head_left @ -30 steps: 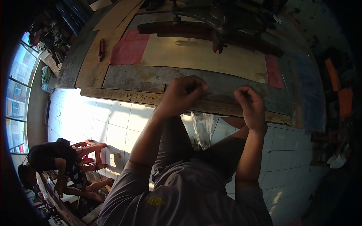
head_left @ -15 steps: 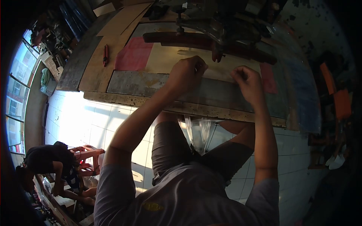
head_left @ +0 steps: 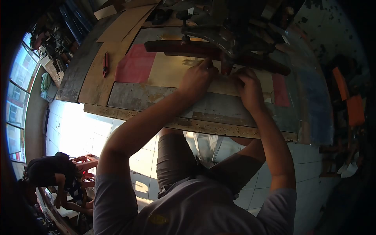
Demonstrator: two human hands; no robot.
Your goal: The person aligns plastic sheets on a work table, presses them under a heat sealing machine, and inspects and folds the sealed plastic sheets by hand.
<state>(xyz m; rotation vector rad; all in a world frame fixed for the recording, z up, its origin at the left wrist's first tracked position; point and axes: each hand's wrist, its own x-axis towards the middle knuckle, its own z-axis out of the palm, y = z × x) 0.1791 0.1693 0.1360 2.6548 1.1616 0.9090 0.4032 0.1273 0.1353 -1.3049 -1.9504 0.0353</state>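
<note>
Both my hands are over the work table, close under a long dark bar that is part of a machine. My left hand is closed, thumb and fingertips pinched together near the bar's lower edge. On the other side of the bar's centre, my right hand is also closed with its fingers curled in. I cannot make out what is between the fingers of either hand. Beneath them lies a pale yellowish sheet, with a pink-red piece at its left end and another red piece at its right.
A red utility knife rests on a brown board to the left. The machine's dark frame overhangs the table. Clear plastic hangs below the front edge. Another person bends over at lower left.
My two hands have come closer together. Both have moved nearer to the bar's centre. My view has tilted slightly, so the table sits a little lower.
</note>
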